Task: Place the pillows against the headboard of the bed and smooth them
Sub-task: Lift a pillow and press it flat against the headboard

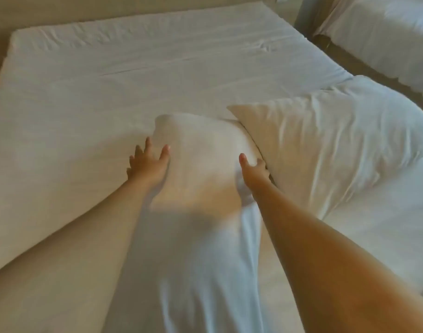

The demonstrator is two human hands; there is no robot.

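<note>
Reaching forward over the bed (109,68), both bare arms stretch out toward a white pillow (201,150) that lies between the two hands. The left hand (147,163) rests flat against the pillow's left side, fingers (147,143) spread and released, thumb up on the cloth; it grips nothing. The right hand (253,168) presses at the pillow's right edge, down in the crease where this pillow meets a second pillow (325,145). Its thumb shows on top, but the other fingers are hidden in the fold, so I cannot tell whether it is pinching the cloth or only pushing.

The near pillow runs from beyond the fingertips back toward the person, passing under and between the forearms; its lower part is blurred and blends into white cloth there. The second pillow lies just right of the right hand, touching the first along that crease, creased and rumpled, with one corner pointing out beyond the hands.

Beyond both hands the sheet (157,56) covers the mattress with a few wrinkles, running on to its far edge. Well right of the right hand, past a dark gap, another bed (385,32) with white bedding shows at the top corner. No headboard can be made out.
</note>
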